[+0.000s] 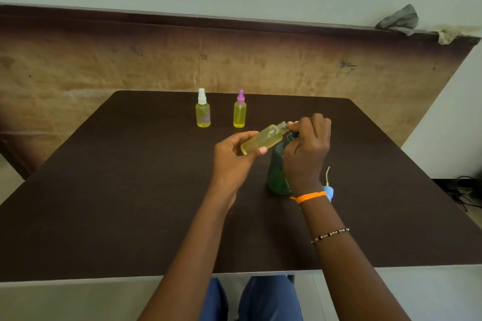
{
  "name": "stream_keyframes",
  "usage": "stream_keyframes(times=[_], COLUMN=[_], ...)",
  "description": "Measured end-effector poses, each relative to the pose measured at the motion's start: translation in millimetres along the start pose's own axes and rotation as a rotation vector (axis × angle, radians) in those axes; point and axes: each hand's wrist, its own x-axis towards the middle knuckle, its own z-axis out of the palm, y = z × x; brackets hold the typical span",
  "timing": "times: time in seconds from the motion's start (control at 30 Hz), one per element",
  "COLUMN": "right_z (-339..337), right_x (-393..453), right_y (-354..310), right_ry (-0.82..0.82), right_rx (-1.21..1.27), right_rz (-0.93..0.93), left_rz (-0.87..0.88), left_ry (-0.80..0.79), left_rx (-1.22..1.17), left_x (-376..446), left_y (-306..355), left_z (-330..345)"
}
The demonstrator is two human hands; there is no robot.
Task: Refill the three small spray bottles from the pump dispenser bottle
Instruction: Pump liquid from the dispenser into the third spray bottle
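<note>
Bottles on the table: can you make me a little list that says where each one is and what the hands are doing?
white-top bottle: upright, far side, capped, yellow liquid
pink-top bottle: upright beside it, capped, yellow liquid
open bottle: tilted, cap off, held by left hand
green bottle: standing on table, partly hidden
right hand: fingers at the open bottle's neck
blue sprayer top: lying behind right wrist

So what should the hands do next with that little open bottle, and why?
Probably stand the little bottle upright and screw its blue sprayer back on. The left hand holds it tilted, capless and yellow with liquid, like the two capped bottles behind.
</note>
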Motion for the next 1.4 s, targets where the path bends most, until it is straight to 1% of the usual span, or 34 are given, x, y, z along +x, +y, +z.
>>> stream_keyframes(times=[0.2, 0.4, 0.63, 0.8, 1.1, 1.17, 1.27, 1.4], right_z=[-7, -7, -15, -12, -17, -16, -12, -10], right_x=[12, 3, 9, 2, 12, 12, 8, 7], right_y=[-6, -1, -11, -3, -10, -10, -5, -3], right_ry=[-0.060, -0.045, -0.116, -0.083, -0.137, -0.127, -0.083, -0.085], right_rx=[0.016, -0.008, -0.003, -0.004, 0.019, 0.022, 0.004, 0.004], right_rz=[0.000, -0.030, -0.024, -0.049, -0.011, 0.001, -0.036, -0.062], left_rz=[0.011, -0.005, -0.001, -0.009, -0.033, -0.033, -0.026, -0.033], left_ry=[-0.012, -0.013, -0.018, -0.003, -0.007, -0.008, -0.011, -0.019], left_rx=[-0.014, -0.006, -0.025, -0.018, -0.037, -0.045, -0.046, -0.049], left_x=[-1, -1, 0, 1, 2, 2, 3, 2], left_y=[5, 3, 5, 2, 3, 3, 0, 0], left_z=[0, 1, 0, 2, 2, 2, 3, 2])
